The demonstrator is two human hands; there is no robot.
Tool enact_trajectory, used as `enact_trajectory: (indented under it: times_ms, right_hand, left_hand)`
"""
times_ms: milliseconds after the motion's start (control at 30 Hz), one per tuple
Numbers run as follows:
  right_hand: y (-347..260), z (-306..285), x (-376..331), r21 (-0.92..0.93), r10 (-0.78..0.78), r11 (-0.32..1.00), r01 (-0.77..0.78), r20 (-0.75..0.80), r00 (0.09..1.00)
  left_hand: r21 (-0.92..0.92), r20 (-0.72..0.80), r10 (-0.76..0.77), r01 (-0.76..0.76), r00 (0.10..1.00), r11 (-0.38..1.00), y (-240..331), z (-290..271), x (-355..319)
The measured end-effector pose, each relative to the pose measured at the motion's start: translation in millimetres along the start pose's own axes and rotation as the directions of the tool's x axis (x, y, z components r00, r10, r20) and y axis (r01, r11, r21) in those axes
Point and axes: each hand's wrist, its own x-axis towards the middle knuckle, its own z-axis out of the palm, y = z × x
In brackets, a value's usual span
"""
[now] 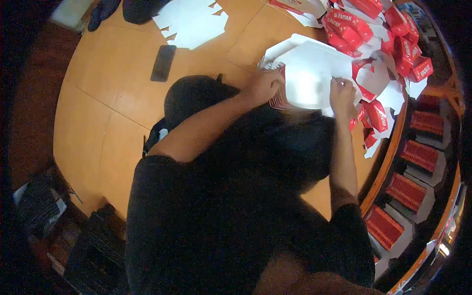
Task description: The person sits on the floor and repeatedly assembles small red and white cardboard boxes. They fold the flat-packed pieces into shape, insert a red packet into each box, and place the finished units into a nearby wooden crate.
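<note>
A stack of flat cardboard box blanks (307, 81) rests on my lap, white side up, with thin red edges fanned along its left side. My left hand (265, 88) is closed at the left edge of this stack, its fingers curled by the red fold. My right hand (343, 97) pinches the right edge of the top blank between thumb and fingers. Parts of the lower blanks are hidden under the top one and behind my hands.
Red-and-white folded boxes (349, 29) lie heaped to the right. Ahead, more white blanks (189, 22) lie on the orange-brown floor (113, 98) near a dark phone (163, 63). At the far right, a shelf holds several red bundles (405, 191).
</note>
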Motion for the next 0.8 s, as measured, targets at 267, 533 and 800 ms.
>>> enact_trajectory:
  times_ms: [267, 533, 800]
  right_hand:
    - [51.6, 43.5, 2.1, 0.329, -0.036, 0.943, -0.052, 0.258, 0.965]
    - [12.1, 71.5, 25.3, 0.452, 0.169, 0.859, -0.240, 0.192, 0.967]
    - [29.4, 84.3, 29.3, 0.442, 0.169, 0.861, -0.253, 0.221, 0.960]
  left_hand:
    - [-0.442, -0.125, -0.711, 0.603, 0.692, 0.664, 11.2, 37.9, 49.9]
    - [0.036, -0.133, -0.486, 0.495, 0.864, 0.868, -105.1, 36.2, 108.1]
    - [-0.432, 0.105, -0.781, 0.736, 0.615, 0.521, -71.0, 22.8, 119.3]
